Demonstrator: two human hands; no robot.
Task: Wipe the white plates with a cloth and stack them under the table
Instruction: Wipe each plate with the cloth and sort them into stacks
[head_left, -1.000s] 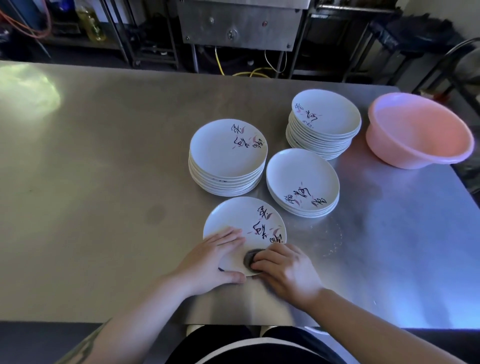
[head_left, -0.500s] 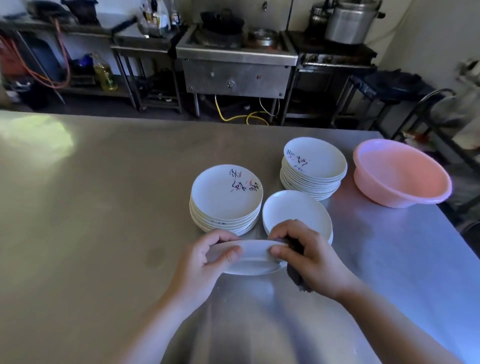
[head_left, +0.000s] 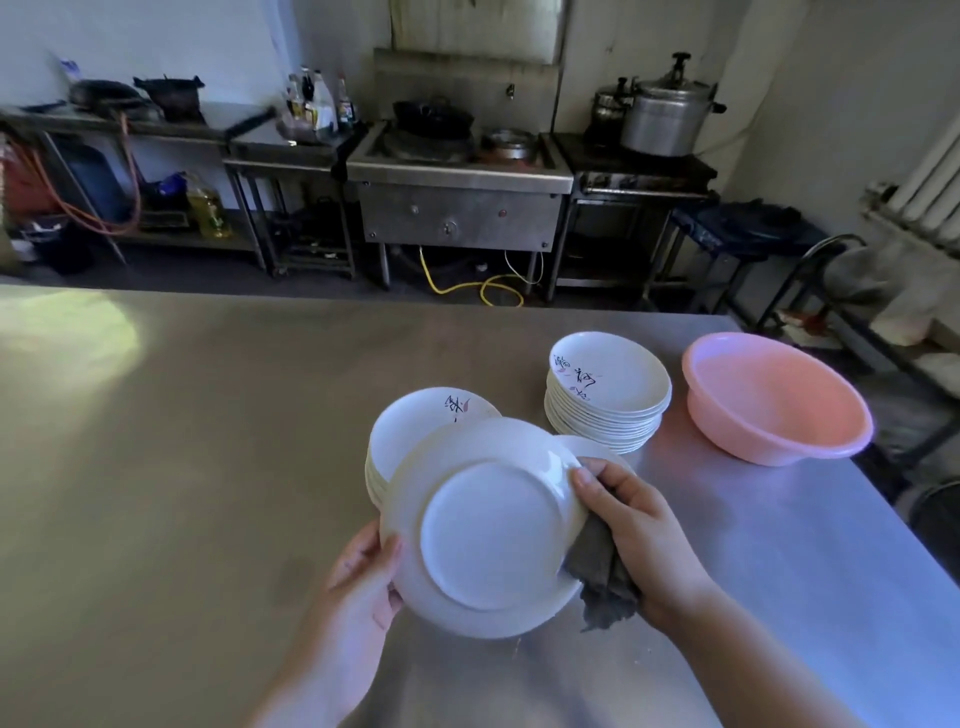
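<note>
Holding a white plate (head_left: 488, 530) underside-up above the desk's (head_left: 182, 467) near edge: left hand (head_left: 358, 587) gripping its left rim, right hand (head_left: 639, 535) pinching its right rim while clutching a grey cloth (head_left: 597, 577). Remaining plate stacks (head_left: 608, 402) sitting toward the right edge beside a pink basin (head_left: 779, 400).

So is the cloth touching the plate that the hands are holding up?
Touching. The head view shows the grey cloth, gripped in the right hand, pressed against the rim of the raised plate.

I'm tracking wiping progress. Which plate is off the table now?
The plate held underside up between the left hand and right hand; all others sit in stacks.
</note>
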